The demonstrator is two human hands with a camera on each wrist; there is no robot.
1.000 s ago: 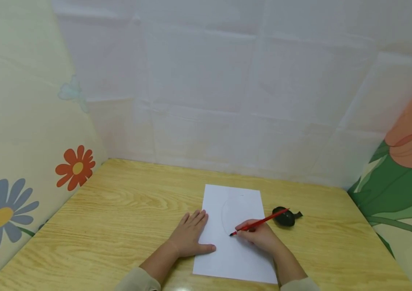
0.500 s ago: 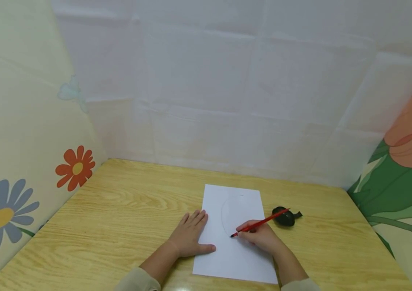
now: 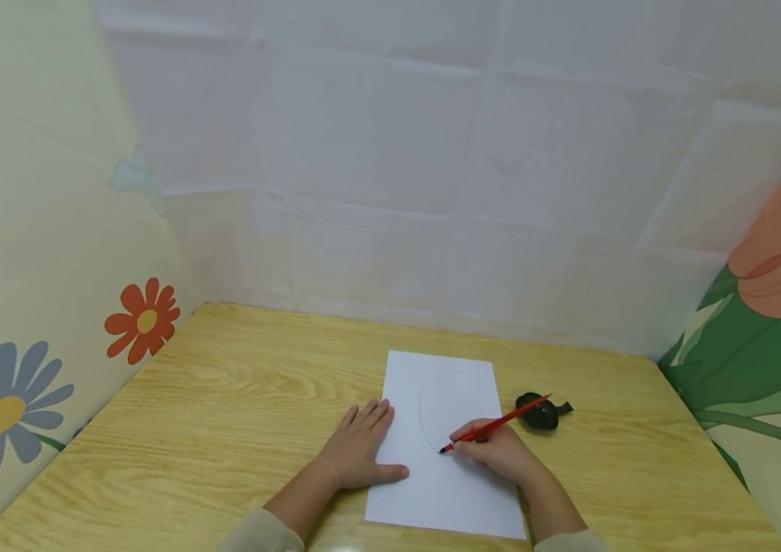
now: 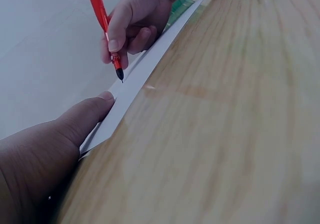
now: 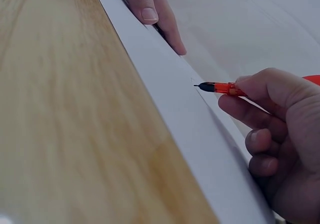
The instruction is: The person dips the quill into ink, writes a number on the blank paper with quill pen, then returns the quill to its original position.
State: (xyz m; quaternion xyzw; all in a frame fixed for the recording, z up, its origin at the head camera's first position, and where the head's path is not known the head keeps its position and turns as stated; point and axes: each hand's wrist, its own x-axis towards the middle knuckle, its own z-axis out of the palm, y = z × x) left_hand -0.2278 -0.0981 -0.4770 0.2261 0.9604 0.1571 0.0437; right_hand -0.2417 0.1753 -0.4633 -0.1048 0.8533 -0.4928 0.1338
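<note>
A red pen (image 3: 500,421) with a black tip is pinched between the thumb and fingers of my right hand (image 3: 497,454). In the right wrist view the point of the pen (image 5: 220,87) is at the surface of a white sheet of paper (image 3: 431,498). A thin curved line (image 3: 421,406) arcs down the sheet's upper half to the pen tip. My left hand (image 3: 357,451) lies with fingers spread over the sheet's left edge, its thumb on the paper. The thumb of that hand (image 4: 82,116) shows near the pen in the left wrist view.
Right of the paper, a glossy black oval object (image 3: 537,412) with a short stub lies on the wood-grain table (image 3: 224,406); its kind is unclear. A white cloth (image 3: 376,153) hangs behind the table, and flower-printed cloths (image 3: 38,253) stand at the sides.
The right hand and pen tip have shifted slightly right and toward the person, and the curved line runs a little further down. My left hand stays in place.
</note>
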